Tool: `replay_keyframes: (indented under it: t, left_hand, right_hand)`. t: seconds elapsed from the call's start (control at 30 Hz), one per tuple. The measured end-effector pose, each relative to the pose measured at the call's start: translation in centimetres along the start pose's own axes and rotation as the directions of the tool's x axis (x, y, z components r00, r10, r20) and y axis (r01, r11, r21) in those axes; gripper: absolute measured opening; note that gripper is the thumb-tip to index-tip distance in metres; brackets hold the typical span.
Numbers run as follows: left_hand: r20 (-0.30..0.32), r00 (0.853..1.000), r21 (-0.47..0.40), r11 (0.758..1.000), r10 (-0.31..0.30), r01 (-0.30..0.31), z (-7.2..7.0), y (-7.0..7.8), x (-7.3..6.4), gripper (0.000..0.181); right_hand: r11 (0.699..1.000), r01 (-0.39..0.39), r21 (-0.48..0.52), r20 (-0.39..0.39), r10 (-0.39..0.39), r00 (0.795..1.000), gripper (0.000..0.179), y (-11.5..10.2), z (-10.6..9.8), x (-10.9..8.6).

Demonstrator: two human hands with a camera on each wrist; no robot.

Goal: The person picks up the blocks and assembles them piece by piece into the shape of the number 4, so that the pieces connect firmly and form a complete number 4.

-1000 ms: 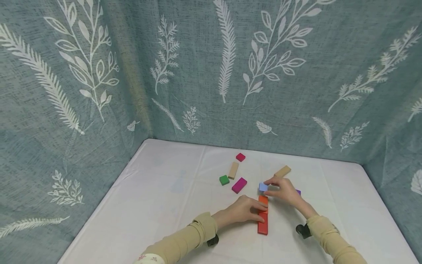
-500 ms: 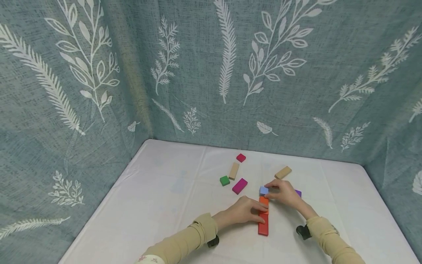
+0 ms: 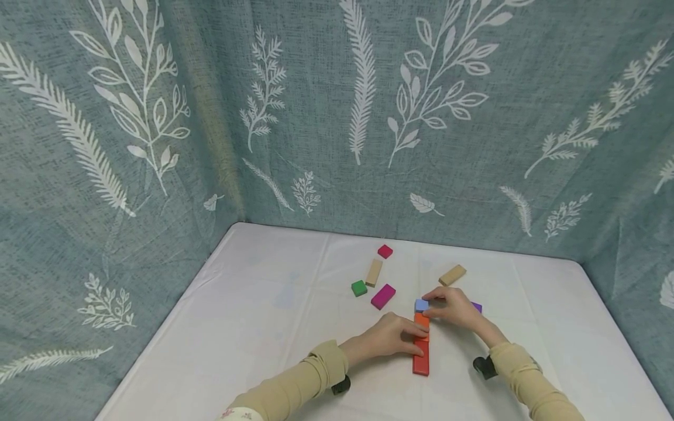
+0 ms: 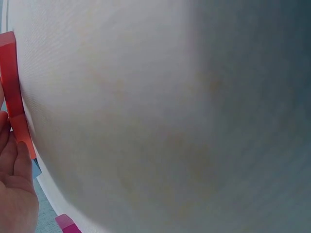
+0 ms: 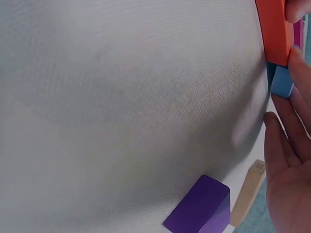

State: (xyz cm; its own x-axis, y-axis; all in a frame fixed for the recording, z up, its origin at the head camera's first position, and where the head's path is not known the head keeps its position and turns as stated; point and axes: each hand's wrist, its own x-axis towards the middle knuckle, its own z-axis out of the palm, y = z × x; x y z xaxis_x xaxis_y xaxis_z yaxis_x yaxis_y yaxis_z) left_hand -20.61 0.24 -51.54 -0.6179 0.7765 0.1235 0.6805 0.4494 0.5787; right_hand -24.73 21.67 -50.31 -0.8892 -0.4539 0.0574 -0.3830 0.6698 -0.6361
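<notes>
A red block and an orange block lie end to end in one line. My left hand reaches over their joint from the left, its fingers across the orange block and its thumb at the red one. At the orange block's far end, a small light-blue block is pinched by my right hand. In the right wrist view the blue block sits right by the orange end, between thumb and fingers. My left palm is partly cut off in the left wrist view.
Behind the hands lie a magenta block, a green block, a crimson block and two plain wooden blocks. A purple block lies beside my right hand. White cloth covers the table; a patterned curtain hangs behind.
My right hand has brought the blue block slightly nearer and down to the orange block's far end. My left hand has stayed at the red and orange blocks.
</notes>
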Motion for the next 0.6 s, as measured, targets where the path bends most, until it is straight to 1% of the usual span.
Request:
replay_keyframes:
  t: [0.17, 0.47, 0.6]
  left_hand:
    - [-0.004, 1.0, -0.007, 1.0, 0.0, 0.0, 0.03, -0.03, 0.02, 0.038]
    - [-0.019, 1.0, 0.006, 1.0, 0.021, -0.021, -0.09, 0.06, -0.04, 0.038]
    - [-0.019, 1.0, 0.002, 1.0, 0.018, -0.018, -0.12, 0.14, -0.09, 0.038]
  right_hand:
    - [1.0, 0.002, -0.006, 0.003, -0.002, 1.0, 0.032, 0.16, 0.07, -0.01]
    - [1.0, 0.001, -0.008, 0.005, -0.001, 1.0, 0.033, 0.33, 0.18, -0.08]
    - [1.0, -0.007, -0.001, 0.015, 0.007, 1.0, 0.034, 0.32, 0.19, -0.11]
